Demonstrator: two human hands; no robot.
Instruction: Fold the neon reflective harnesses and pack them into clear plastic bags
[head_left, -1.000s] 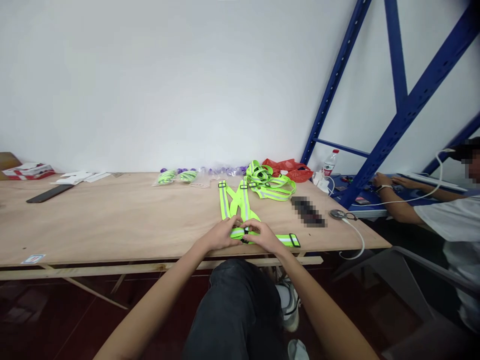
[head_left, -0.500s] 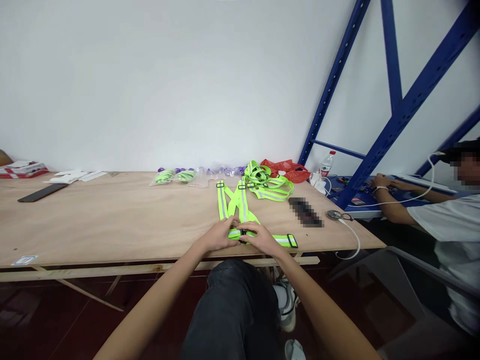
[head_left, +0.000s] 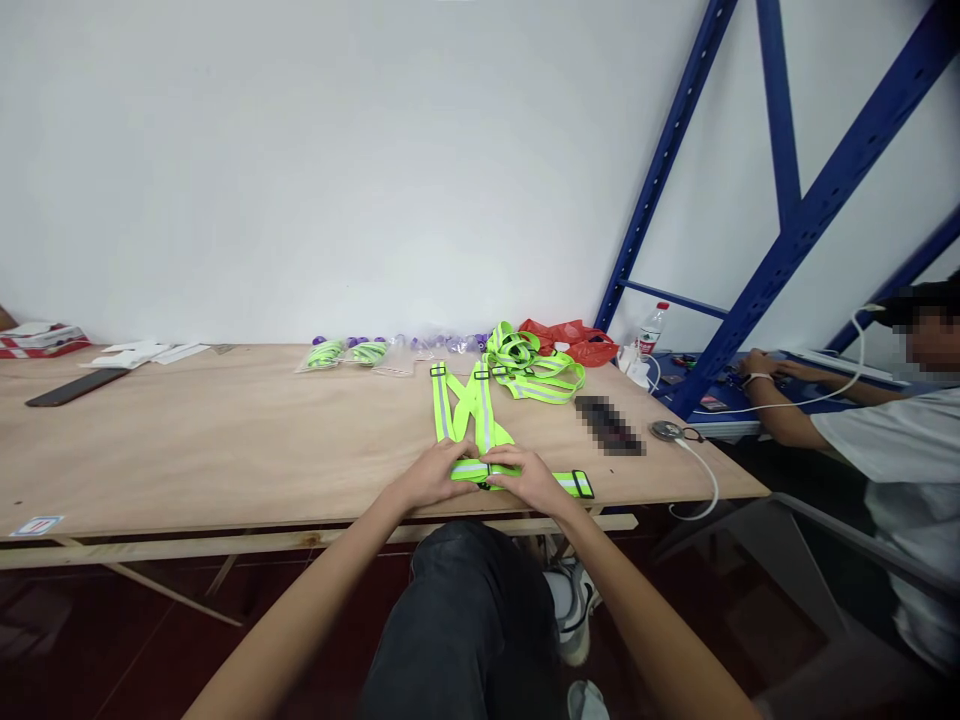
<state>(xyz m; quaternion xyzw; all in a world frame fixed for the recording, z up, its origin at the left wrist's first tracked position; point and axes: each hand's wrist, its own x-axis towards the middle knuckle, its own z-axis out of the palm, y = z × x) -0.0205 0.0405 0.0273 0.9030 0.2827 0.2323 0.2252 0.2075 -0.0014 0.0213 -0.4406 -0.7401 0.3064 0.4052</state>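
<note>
Lying on a wooden table near its front edge, a fluorescent harness is pinched by left hand and right hand, apparently being adjusted; continuing calls for steady fingertips around the black buckle, less exposed than moments earlier.

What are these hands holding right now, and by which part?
The left hand and right hand hold the green reflective harness by its near crosswise strap, beside a small black fitting.

Neon-yellow harness, silver-striped, black-buckled; straps crossed, spread on table
</note>
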